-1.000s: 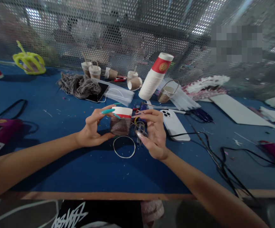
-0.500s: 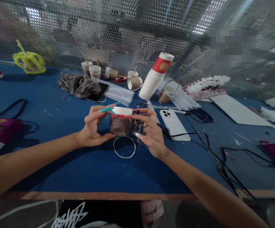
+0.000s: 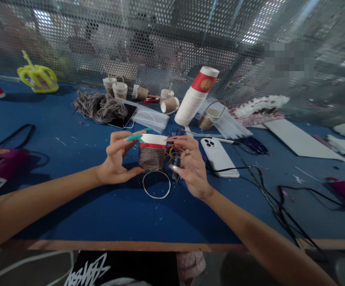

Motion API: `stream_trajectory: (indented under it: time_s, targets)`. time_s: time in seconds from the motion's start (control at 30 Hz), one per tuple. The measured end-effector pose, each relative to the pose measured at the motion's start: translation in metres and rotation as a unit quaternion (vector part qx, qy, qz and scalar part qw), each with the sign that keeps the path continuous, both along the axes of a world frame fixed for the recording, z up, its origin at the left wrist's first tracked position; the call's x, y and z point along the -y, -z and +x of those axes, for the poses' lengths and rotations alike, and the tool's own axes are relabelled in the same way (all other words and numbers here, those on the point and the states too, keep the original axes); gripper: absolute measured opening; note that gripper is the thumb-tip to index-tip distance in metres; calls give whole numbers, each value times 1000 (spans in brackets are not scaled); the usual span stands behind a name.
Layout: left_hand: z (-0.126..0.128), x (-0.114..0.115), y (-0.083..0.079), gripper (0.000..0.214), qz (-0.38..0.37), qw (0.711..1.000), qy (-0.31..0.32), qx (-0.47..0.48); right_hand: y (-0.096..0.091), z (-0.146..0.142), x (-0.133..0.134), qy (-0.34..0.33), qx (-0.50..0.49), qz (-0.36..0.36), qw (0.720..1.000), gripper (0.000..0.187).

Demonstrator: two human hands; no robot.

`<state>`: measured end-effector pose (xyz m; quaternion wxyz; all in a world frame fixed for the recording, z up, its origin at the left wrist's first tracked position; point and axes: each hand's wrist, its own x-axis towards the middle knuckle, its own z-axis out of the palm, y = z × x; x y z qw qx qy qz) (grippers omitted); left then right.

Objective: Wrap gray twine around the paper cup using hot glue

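Note:
A paper cup (image 3: pixel 152 158) with a white rim, a red band and brown cord wound around its lower part is held up over the table. My left hand (image 3: pixel 117 159), with long teal nails, is closed on its left side, fingers at the rim and thumb at the base. On the other side, the curled fingers of my right hand (image 3: pixel 191 165) touch the cup's upper right edge, while the thumb is beside the lower wall. A thin white ring (image 3: pixel 157 198) lies on the table just below the cup. Small tools behind my right fingers are partly hidden.
Behind stand a tilted stack of paper cups (image 3: pixel 190 101), several small cord-wrapped cups (image 3: pixel 120 90) and a bundle of grey cord (image 3: pixel 99 108). A white phone (image 3: pixel 218 157) lies to the right, near black cables (image 3: pixel 264 186). A purple device (image 3: pixel 4 169) sits at left.
The fingers of my right hand have curled in more and shifted slightly up along the cup's edge. The cup has turned a little; my left hand keeps its hold.

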<state>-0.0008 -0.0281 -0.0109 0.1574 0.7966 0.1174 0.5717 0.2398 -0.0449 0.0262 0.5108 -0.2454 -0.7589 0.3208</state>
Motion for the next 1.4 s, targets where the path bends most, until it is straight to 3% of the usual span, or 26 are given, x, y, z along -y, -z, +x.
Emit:
stream_trajectory:
  time_s: [0.33, 0.5, 0.67, 0.77, 0.87, 1.03, 1.2, 1.4]
  targets:
    - [-1, -3, -2, 89, 32, 999, 11, 8, -3, -1, 1, 38, 34, 4, 999, 34]
    - [-2, -3, 2, 87, 9, 1000, 26, 0, -1, -4, 1, 2, -23, 6, 1000, 53]
    - [-1, 1, 3, 92, -3, 1000, 20, 4, 4, -4, -1, -31, 20, -54, 998, 82]
    - [2, 2, 3, 96, -4, 1000, 0, 8, 4, -7, 1, -71, 48, -99, 991, 87]
    - [4, 0, 2, 101, -1, 1000, -9, 23, 1, -11, 5, -51, 49, -122, 990, 90]
    - [9, 5, -6, 110, -93, 993, 37, 62, -2, -13, 7, 13, 65, -94, 993, 96]
    - [21, 28, -15, 65, -246, 952, 66, 171, -1, -16, 11, 67, 115, -5, 991, 92]
    - [28, 32, -15, 65, -316, 929, 25, 189, 1, -22, 16, 73, 141, 58, 986, 90]
